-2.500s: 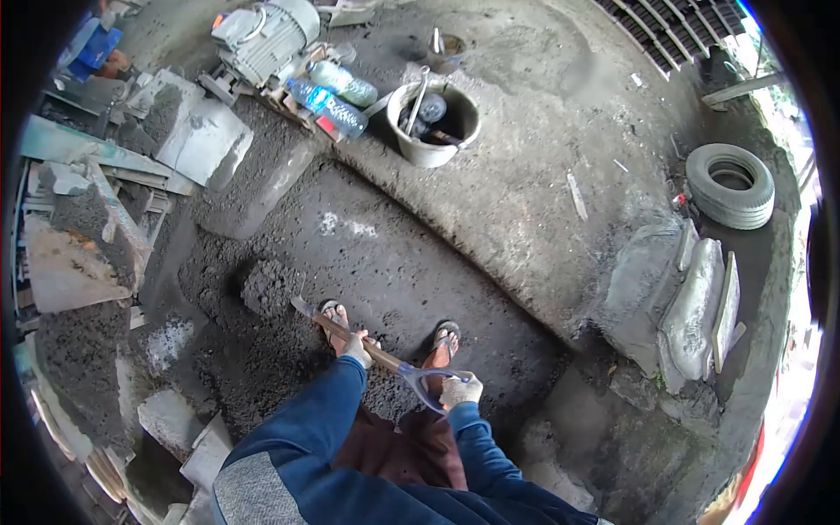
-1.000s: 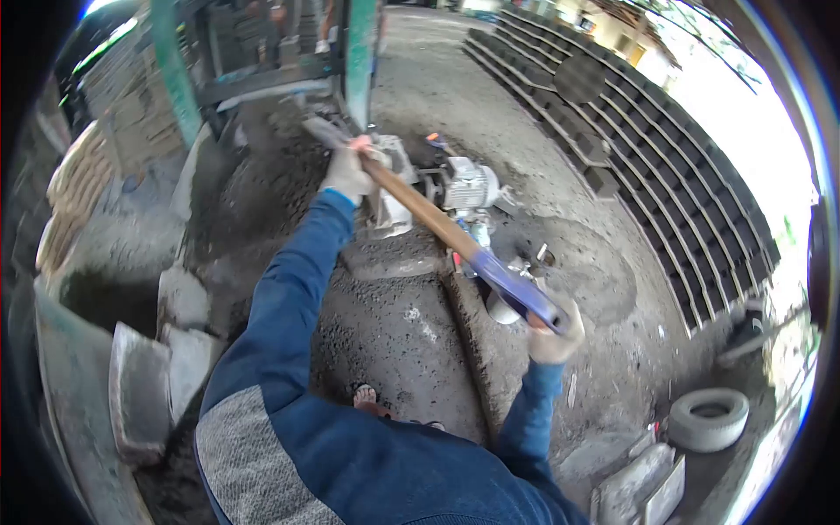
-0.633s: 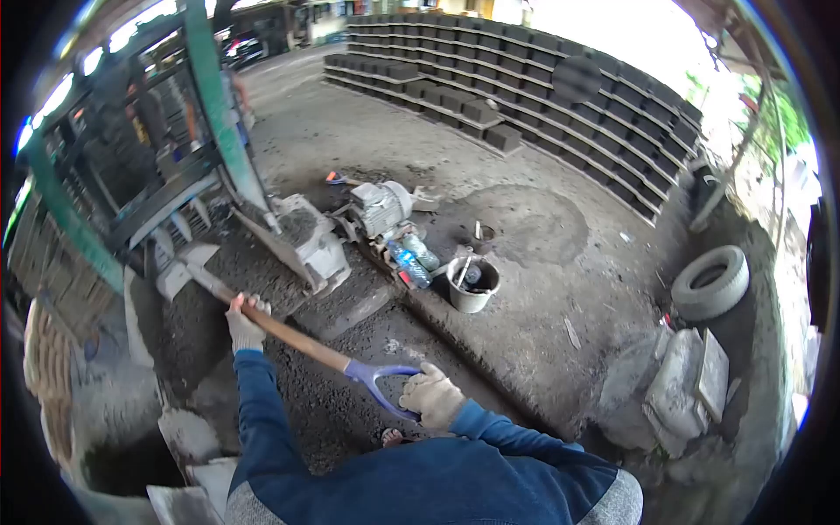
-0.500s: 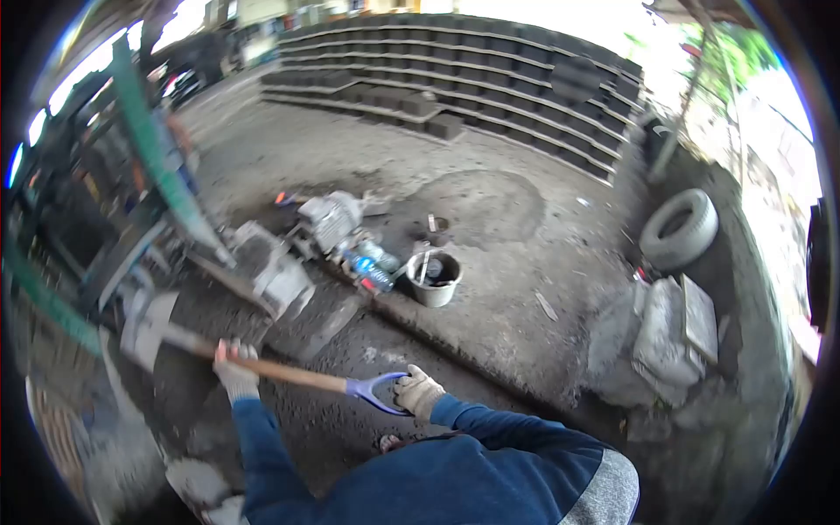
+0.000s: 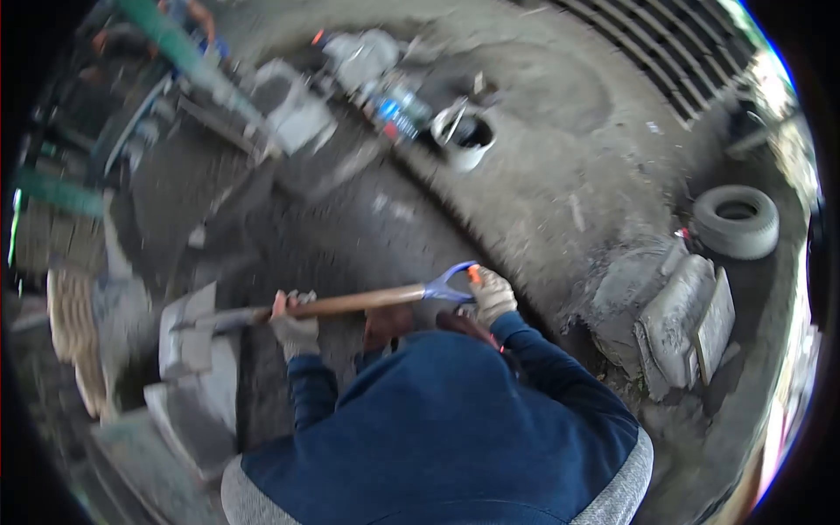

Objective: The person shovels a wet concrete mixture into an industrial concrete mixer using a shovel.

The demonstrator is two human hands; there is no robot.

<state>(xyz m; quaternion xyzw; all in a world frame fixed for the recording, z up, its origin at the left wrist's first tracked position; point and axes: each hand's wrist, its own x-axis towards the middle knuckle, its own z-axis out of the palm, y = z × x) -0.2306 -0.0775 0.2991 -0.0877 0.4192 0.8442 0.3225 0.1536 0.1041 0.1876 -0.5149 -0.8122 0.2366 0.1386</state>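
Note:
A shovel with a wooden shaft and a blue-purple D-shaped handle lies across the front of my body. My left hand, in a pale work glove, is wrapped round the lower shaft. At the other end, my gloved right hand grips the D-handle. To the left, the shovel's metal end overlaps grey boards or sheets, so the outline of its blade is blurred. Dark, damp-looking material covers the floor beyond the shaft.
A bucket stands beyond a raised floor edge, beside plastic bottles and a motor-like machine. Stacked sacks and a tyre are on the right. A green beam slants at upper left, near another person's arm.
My view has tilted downward. Both hands and the shovel have come nearer my body, with the metal end now over the grey boards at left. Both hands still grip it.

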